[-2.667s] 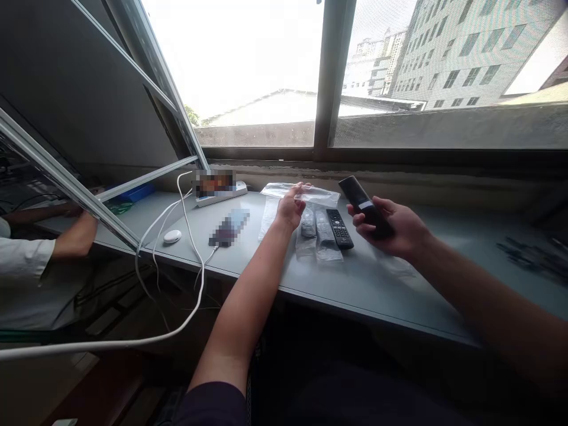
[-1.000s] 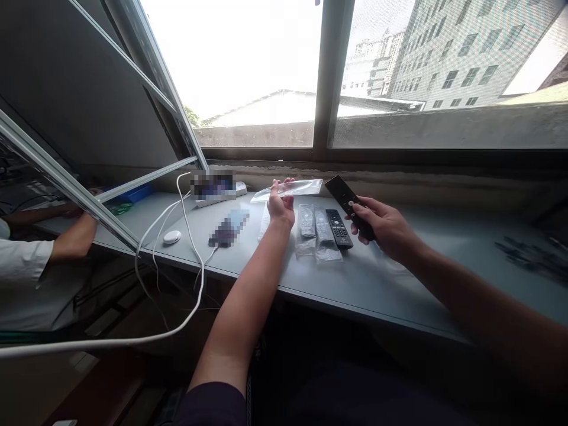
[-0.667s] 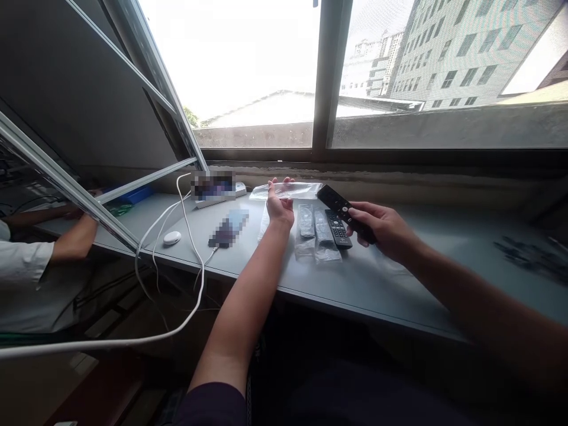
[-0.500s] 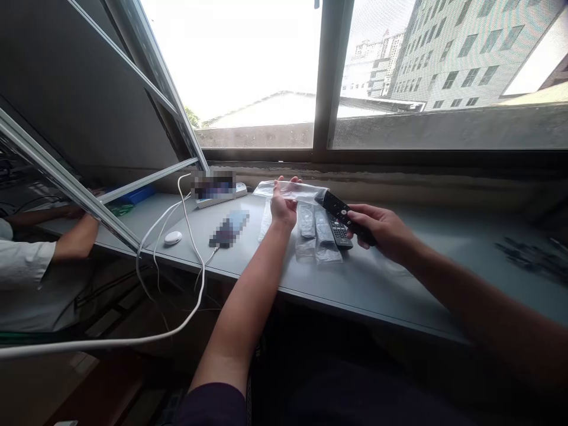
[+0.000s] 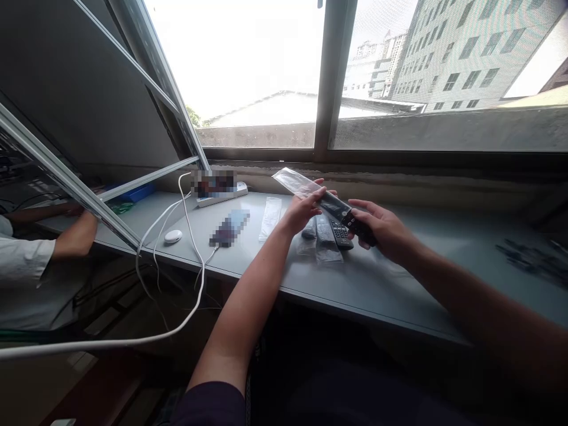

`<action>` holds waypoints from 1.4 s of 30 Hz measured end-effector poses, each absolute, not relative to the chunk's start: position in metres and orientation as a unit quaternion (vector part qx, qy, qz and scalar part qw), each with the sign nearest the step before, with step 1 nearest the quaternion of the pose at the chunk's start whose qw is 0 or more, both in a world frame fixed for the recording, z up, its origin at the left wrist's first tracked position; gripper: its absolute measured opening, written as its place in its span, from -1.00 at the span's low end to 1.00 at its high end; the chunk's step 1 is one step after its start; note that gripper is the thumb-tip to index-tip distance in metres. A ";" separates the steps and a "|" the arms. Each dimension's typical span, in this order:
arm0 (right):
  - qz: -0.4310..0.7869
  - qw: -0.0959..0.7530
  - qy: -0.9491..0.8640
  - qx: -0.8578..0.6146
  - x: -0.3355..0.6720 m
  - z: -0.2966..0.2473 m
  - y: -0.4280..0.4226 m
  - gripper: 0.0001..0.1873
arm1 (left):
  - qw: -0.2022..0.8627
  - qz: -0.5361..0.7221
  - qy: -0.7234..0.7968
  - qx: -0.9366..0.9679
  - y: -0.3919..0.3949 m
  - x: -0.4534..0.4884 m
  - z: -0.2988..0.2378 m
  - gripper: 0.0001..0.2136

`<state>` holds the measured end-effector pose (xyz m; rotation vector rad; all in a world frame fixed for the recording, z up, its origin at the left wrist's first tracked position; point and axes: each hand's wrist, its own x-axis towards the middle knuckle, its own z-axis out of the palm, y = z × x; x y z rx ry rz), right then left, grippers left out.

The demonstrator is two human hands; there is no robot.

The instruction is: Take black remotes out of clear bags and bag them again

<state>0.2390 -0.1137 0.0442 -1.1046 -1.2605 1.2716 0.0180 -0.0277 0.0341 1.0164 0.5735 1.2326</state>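
Note:
A black remote control (image 5: 355, 222) is partly inside a clear plastic sleeve (image 5: 289, 179), tilted up toward the window. My right hand (image 5: 382, 228) is closed around its near end. With its fingers closed, my left hand (image 5: 305, 210) grips the plastic sleeve around the middle, beside the remote's far part. Under my hands, on the desk, lie bagged remotes (image 5: 327, 238) and an unbagged black remote (image 5: 341, 235). A flat plastic sleeve (image 5: 270, 218) rests left of them.
On the grey desk (image 5: 377, 284) are a blurred phone (image 5: 231, 228) on a cable, a round white object (image 5: 173, 237) and a power strip (image 5: 242, 189). White cables (image 5: 202, 284) hang over the front edge. A metal frame (image 5: 119, 228) stands left, with another person's arm (image 5: 77, 236) behind it.
My left hand has moved right along the sleeve toward the remote. More of the remote is now covered by the sleeve, whose far end points higher. My right hand stays in about the same place.

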 end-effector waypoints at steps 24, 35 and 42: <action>0.535 0.534 -0.470 -0.456 0.247 0.029 -0.097 -0.85 | 0.672 0.627 0.255 0.301 -0.016 0.020 0.033 -0.67; 0.568 0.518 -0.460 -0.443 0.249 0.032 -0.100 -0.96 | 0.697 0.532 0.237 0.419 -0.024 0.021 0.031 -0.77; 0.540 0.541 -0.455 -0.458 0.253 0.029 -0.094 -0.88 | 0.668 0.588 0.290 0.353 -0.010 0.018 0.032 -0.69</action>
